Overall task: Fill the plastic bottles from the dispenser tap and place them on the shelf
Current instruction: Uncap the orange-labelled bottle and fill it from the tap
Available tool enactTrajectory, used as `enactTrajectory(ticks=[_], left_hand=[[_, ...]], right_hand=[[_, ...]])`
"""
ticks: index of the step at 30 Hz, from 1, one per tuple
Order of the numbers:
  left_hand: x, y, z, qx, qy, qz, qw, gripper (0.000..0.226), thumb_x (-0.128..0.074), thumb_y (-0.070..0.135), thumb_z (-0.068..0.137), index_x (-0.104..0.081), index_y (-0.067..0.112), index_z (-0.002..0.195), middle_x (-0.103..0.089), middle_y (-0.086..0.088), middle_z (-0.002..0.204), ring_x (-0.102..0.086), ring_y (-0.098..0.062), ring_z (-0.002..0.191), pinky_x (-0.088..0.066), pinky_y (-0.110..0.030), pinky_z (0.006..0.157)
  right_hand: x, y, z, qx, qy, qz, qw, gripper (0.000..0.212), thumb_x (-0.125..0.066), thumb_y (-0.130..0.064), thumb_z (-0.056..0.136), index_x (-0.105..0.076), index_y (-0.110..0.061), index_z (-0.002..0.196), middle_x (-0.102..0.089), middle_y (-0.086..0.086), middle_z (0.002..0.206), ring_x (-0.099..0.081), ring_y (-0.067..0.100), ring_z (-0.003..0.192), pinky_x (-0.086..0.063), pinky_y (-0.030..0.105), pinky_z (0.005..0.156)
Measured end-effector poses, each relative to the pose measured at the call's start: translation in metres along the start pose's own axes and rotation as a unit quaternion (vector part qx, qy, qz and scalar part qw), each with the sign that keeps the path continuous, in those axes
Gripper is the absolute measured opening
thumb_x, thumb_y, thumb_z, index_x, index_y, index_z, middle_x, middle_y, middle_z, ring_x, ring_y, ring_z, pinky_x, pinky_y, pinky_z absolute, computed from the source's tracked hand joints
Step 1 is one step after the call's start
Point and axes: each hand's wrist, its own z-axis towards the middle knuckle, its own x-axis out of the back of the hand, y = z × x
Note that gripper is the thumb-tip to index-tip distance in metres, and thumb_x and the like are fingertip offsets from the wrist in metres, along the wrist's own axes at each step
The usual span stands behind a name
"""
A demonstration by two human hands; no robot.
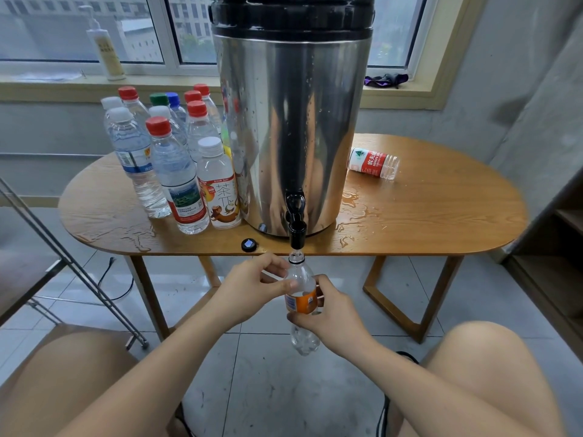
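Orange-label bottle (301, 274) midsection hidden by hands (252, 283) (328, 313).

Soft daylight is coming through the window (79, 29), glaring off the steel dispenser (293, 121) and wet table (441, 216), while wide-angle distortion is bending the edges.

- Both hands, left hand (252, 283) and right hand (328, 313), hold a clear orange-labelled plastic bottle (301, 299) upright under the black tap (296, 225) of the steel dispenser (290, 121).
- Capped bottles (176, 159) stand on the wet wooden table (441, 212).
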Motion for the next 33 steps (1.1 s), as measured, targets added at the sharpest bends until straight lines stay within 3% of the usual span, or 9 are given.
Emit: enactTrajectory(ticks=[16,33], left_hand=[[-0.0011,-0.0004,-0.0002,-0.001,-0.003,0.0,1.0,0.032,-0.08,0.056,0.09,-0.066,0.046,0.117,-0.071,0.021,0.116,-0.071,0.001,0.101,-0.061,-0.024,0.082],[-0.0012,-0.0008,0.0007,0.004,-0.009,-0.001,1.0,0.031,-0.08,0.057,0.09,-0.065,0.047,0.115,-0.071,0.02,0.117,-0.071,-0.001,0.103,-0.065,-0.031,0.088]], right_hand=[[0.0002,0.0011,0.0012,0.0,-0.001,-0.008,1.0,0.06,-0.092,-0.042,0.08,-0.053,-0.04,0.126,-0.067,-0.015,0.113,-0.065,0.005,0.107,-0.059,0.027,0.09],[0.0008,-0.0012,-0.0001,-0.004,-0.003,-0.011,1.0,0.062,-0.092,-0.041,0.081,-0.052,-0.039,0.129,-0.066,-0.016,0.115,-0.063,0.004,0.107,-0.053,0.02,0.084]])
